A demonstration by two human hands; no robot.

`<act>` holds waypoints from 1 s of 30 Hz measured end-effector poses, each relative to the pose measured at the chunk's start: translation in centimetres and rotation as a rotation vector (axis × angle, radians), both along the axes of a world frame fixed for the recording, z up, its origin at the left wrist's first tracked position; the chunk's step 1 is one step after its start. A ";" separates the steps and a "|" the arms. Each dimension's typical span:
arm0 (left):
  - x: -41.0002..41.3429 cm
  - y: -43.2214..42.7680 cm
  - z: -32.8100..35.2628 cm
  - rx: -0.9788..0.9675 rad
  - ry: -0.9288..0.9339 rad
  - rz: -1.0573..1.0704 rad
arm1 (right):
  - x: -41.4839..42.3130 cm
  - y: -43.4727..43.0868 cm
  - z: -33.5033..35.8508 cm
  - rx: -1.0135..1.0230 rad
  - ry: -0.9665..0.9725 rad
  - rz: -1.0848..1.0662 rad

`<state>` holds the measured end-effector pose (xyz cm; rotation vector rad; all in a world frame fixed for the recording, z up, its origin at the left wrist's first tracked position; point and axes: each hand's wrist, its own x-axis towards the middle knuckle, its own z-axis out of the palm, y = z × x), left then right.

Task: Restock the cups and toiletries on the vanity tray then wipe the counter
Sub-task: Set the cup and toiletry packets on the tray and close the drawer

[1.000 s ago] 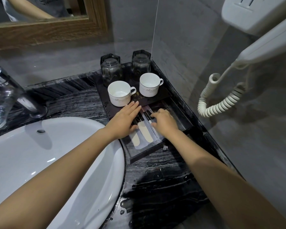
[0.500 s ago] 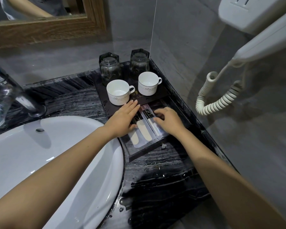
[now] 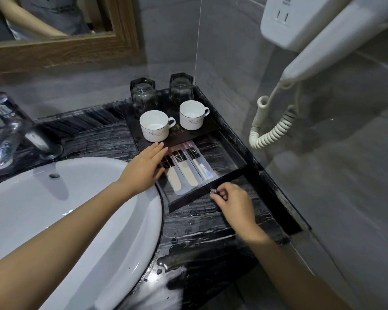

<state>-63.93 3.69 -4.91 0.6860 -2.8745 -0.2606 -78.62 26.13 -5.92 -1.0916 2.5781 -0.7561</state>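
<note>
left hand (image 3: 141, 171) flat on packets (image 3: 188, 173), tray (image 3: 240, 173) left edge | right hand (image 3: 235, 202) pinches shiny bit (image 3: 212, 191), front rim

Left grip (image 3: 143, 170): forearm extended, palm down, fingers straight and together. Right grip (image 3: 235, 203): forearm extended, fingers curled, tips pinching a small shiny object (image 3: 212, 191).

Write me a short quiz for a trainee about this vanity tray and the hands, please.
1. How many white cups stand on the tray?
2. True or false: the right hand pinches a small shiny thing at the tray's front rim.
3. Where do the glass tumblers stand? A: behind the cups. B: in the sink. C: beside the tap.
Key: 1: two. 2: true. 3: A.
</note>
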 end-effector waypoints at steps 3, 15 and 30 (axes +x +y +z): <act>0.9 -0.4 0.0 0.027 0.003 0.086 | 0.4 -1.2 -0.9 -0.016 -0.063 -0.076; 1.1 0.0 0.2 0.231 -0.069 0.167 | 0.7 -4.7 -1.8 -0.209 -0.252 -0.178; 1.2 0.3 -0.4 0.219 -0.011 0.157 | -1.3 -11.5 -2.0 -0.262 -0.271 -0.127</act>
